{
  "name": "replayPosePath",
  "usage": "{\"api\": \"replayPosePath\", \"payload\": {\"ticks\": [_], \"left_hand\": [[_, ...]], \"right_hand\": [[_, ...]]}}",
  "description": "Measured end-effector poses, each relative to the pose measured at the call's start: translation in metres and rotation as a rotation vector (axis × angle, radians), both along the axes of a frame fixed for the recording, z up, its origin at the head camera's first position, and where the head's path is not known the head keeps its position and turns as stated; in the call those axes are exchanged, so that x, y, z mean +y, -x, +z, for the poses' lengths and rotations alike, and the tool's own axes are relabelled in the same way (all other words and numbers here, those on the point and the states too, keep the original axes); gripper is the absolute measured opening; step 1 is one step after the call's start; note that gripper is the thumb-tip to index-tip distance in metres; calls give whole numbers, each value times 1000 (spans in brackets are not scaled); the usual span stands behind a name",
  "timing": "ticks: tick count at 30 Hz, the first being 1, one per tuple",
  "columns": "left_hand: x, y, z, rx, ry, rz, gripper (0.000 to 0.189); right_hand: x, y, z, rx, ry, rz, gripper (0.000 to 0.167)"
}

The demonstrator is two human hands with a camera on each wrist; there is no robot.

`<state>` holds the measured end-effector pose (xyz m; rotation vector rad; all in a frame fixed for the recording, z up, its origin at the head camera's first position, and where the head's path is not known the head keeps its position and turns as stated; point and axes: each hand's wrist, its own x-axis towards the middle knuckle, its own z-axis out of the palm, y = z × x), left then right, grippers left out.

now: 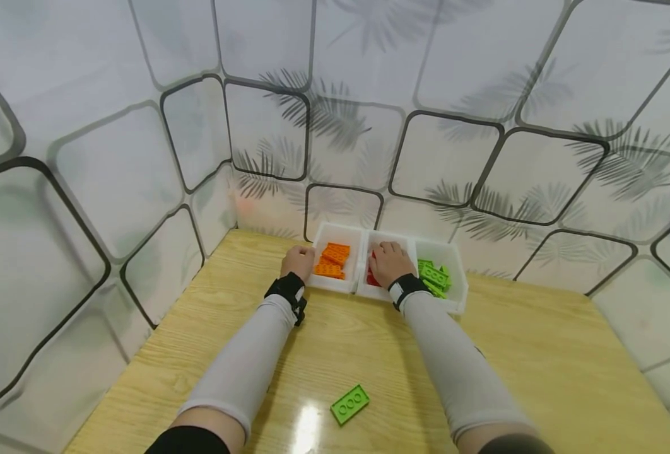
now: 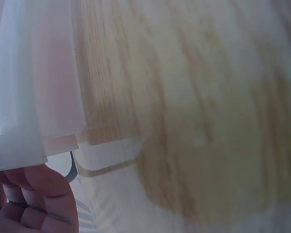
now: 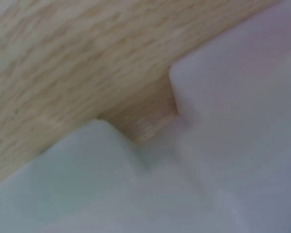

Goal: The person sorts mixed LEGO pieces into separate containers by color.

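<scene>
My left hand [image 1: 298, 260] is at the left wall of the white bin [image 1: 335, 289] that holds several orange toy bricks [image 1: 335, 254]. In the left wrist view, the curled fingers [image 2: 39, 191] grip that bin's edge at its corner. My right hand [image 1: 390, 261] reaches down into the middle white bin, over red toy bricks [image 1: 371, 277]. Its fingertips are hidden among the bricks, and I cannot tell whether they pinch one. The right wrist view shows only the bins' outer walls [image 3: 77, 165] and the wood.
Right of the middle bin, a third white bin [image 1: 458, 277] holds several green toy bricks [image 1: 434, 275]. One green brick [image 1: 349, 405] lies alone, hollow side up, near the front of the wooden table [image 1: 539, 366]. Patterned curtains [image 1: 346, 126] stand behind and to the left.
</scene>
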<state>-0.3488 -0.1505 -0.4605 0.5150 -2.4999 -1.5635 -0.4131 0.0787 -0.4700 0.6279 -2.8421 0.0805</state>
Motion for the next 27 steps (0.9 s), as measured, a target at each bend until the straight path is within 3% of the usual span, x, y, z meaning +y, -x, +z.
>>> {"api": "replayPosePath", "payload": {"ticks": [11,18,23,27], "left_hand": [[0,-1,2,0,-13,-10,41],[-1,-1,2,7,6,-17,39],[-1,0,3,15,-9,-32,40],[-2,2,2,-5,-17,-40,41]], "right_hand": [[3,-4,1,104,0,147,41],[5,-23,7,163,40,217,47],[6,-49,15,189,67,289,49],[3,-90,23,89,56,436,49]]}}
